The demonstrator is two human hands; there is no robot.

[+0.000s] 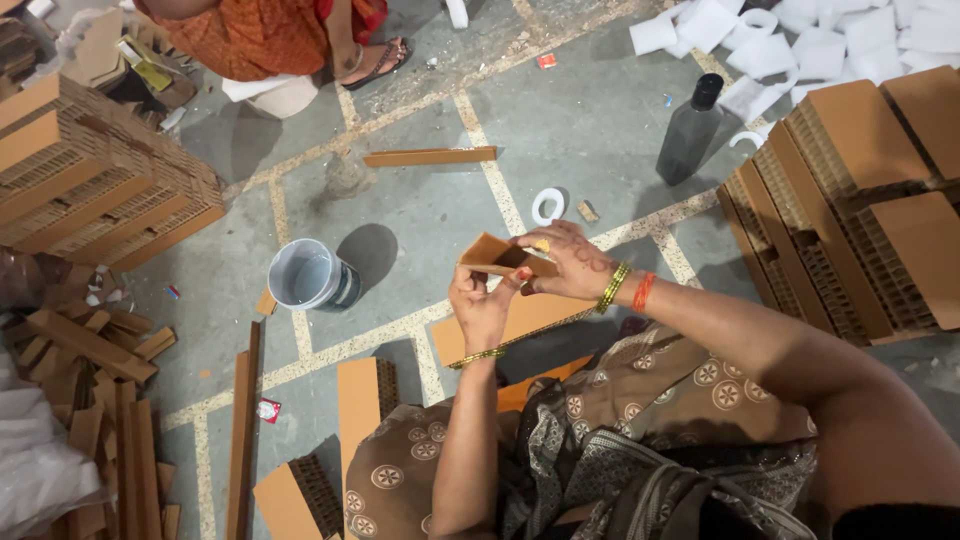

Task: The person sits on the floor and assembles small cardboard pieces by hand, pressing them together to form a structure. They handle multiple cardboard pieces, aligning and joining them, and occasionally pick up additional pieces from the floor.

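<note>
Both hands pinch a cardboard strip (505, 257) above open floor (590, 120): left hand (482, 305) underneath, right hand (565, 262) curled over.

We see a grey concrete floor (590, 120) marked with pale lines. A small grey bucket (305, 275) stands left of centre, and a dark bottle with a black cap (688, 132) stands upright to the far right. Between them lie a white tape ring (547, 206) and a long cardboard strip (430, 156). Tall stacks of corrugated cardboard pieces rise at the left (95, 180) and at the right (860, 200). White foam scraps (830, 45) are scattered at the far right corner. Loose cardboard offcuts (85, 400) pile up at the near left. At the far edge we see another person in orange cloth (255, 35), one sandalled foot (375, 62) showing.
</note>
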